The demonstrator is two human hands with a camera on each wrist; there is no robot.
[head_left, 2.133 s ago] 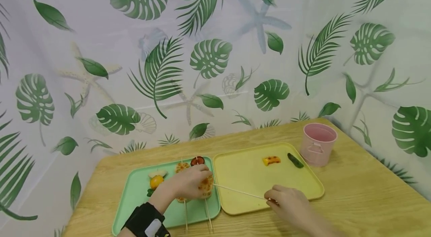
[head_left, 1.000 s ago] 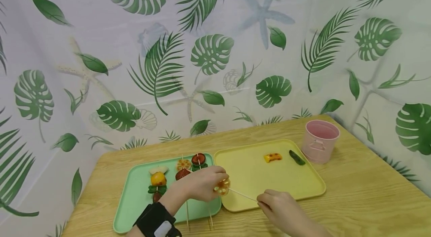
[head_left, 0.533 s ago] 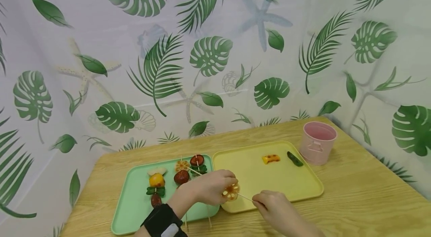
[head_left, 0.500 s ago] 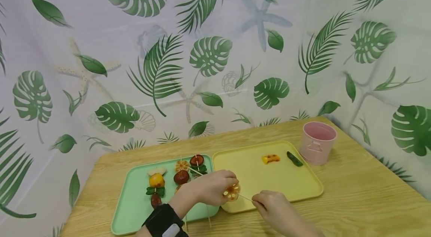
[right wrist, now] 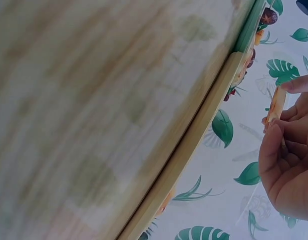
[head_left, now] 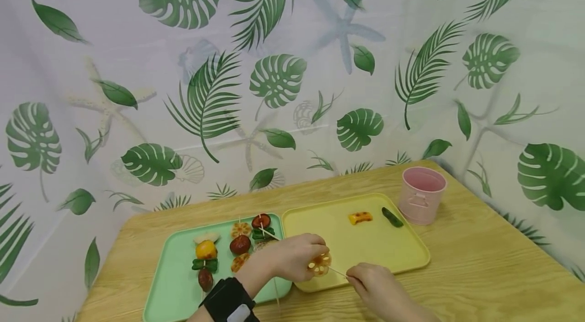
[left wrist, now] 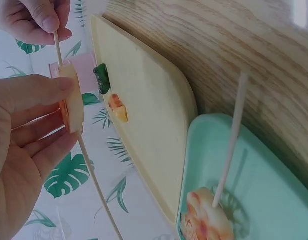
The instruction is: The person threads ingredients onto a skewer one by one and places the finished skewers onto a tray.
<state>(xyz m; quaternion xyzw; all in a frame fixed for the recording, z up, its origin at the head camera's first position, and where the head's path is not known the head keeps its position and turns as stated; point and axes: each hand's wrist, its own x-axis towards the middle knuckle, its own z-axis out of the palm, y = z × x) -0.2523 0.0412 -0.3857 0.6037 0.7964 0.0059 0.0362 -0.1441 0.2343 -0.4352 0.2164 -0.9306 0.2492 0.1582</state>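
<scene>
My left hand (head_left: 301,257) pinches a browned lotus root slice (head_left: 320,264) between thumb and fingers, over the seam of the two trays. A thin wooden skewer (left wrist: 96,182) runs through the slice, and its bare far end sticks out beyond my left hand. At the near end, my right hand (head_left: 377,287) pinches the skewer, a short gap from the slice. In the left wrist view the slice (left wrist: 71,102) stands edge-on. Below the left hand, the green tray (head_left: 171,281) bears loaded skewers with mushroom, green pieces, lotus root and a yellow ball, partly covered by my forearm.
To the right lies a yellow tray (head_left: 347,246) holding a charred yellow piece (head_left: 360,218) and a dark green piece (head_left: 392,217). A pink bucket (head_left: 422,197) stands behind its right corner. A leaf-patterned wall cloth (head_left: 292,149) backs the wooden table (head_left: 475,271).
My left hand has moved right from the green tray, sliding the lotus root slice along the skewer toward my right hand. The skewer's tip now shows past it. My right hand shifted slightly left.
</scene>
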